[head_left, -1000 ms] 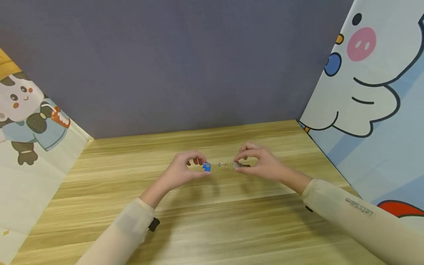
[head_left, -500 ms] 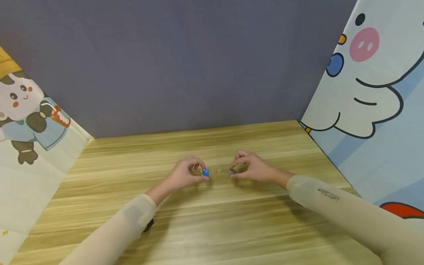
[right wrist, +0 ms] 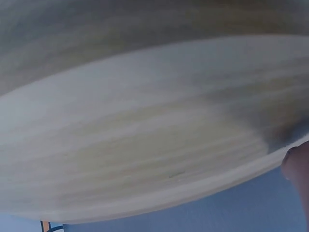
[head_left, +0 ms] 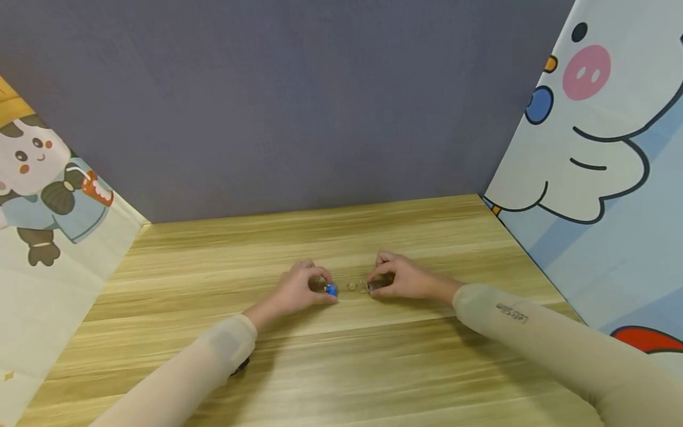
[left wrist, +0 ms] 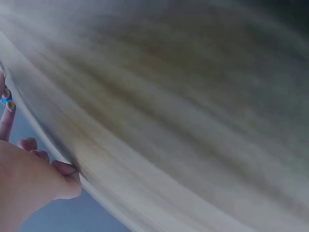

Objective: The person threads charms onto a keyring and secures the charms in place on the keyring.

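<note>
A small keychain is stretched between both hands, close over the wooden table (head_left: 341, 367). Its blue figure (head_left: 331, 289) is pinched between the thumb and fingers of my left hand (head_left: 293, 292). From there thin, pale metal links (head_left: 352, 287) run across to my right hand (head_left: 402, 281), which pinches the greyish far end; the fingers hide part of it. In the left wrist view, yellow parts of the blue figure (left wrist: 7, 99) show at the left edge by the fingertips. The right wrist view catches only a bit of the right hand (right wrist: 298, 169).
A dark grey panel (head_left: 315, 107) rises behind the table. Cartoon-printed panels flank it, one on the left (head_left: 58, 184) and one on the right (head_left: 597, 142). A small dark object (head_left: 241, 366) shows under the left sleeve.
Both hands have come down and nearer the body with the keychain, staying close to the table. The right hand has also shifted somewhat left. Both grips are kept.
</note>
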`<state>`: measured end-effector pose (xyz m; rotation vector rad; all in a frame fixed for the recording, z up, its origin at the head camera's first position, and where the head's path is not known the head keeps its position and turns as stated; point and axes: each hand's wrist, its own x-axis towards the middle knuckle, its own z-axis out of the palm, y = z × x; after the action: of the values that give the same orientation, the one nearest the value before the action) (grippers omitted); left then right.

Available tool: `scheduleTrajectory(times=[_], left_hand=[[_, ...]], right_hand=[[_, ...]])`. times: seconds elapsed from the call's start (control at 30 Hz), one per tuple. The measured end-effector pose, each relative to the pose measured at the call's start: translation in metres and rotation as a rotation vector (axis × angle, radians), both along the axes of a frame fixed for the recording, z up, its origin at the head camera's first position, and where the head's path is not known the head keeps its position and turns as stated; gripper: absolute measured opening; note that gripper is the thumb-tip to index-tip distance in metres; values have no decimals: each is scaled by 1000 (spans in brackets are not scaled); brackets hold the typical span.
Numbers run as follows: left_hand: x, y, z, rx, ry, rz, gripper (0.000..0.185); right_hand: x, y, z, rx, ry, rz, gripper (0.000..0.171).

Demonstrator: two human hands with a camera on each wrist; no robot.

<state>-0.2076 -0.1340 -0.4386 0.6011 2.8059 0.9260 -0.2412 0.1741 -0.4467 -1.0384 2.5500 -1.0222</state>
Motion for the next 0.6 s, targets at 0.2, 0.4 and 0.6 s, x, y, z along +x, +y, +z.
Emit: scheduleTrajectory(times=[0.2, 0.4, 0.6], left_hand=[[1, -1, -5, -31, 7, 0, 30], [-1, -4, -5, -55, 5, -9, 36], [-8, -4, 13, -57, -13, -10, 54]], right_hand=[[-1, -1, -7, 15, 13, -5, 27], [-5, -2, -10, 26, 31, -11, 31], [-7, -7, 8, 45, 84, -72, 39]])
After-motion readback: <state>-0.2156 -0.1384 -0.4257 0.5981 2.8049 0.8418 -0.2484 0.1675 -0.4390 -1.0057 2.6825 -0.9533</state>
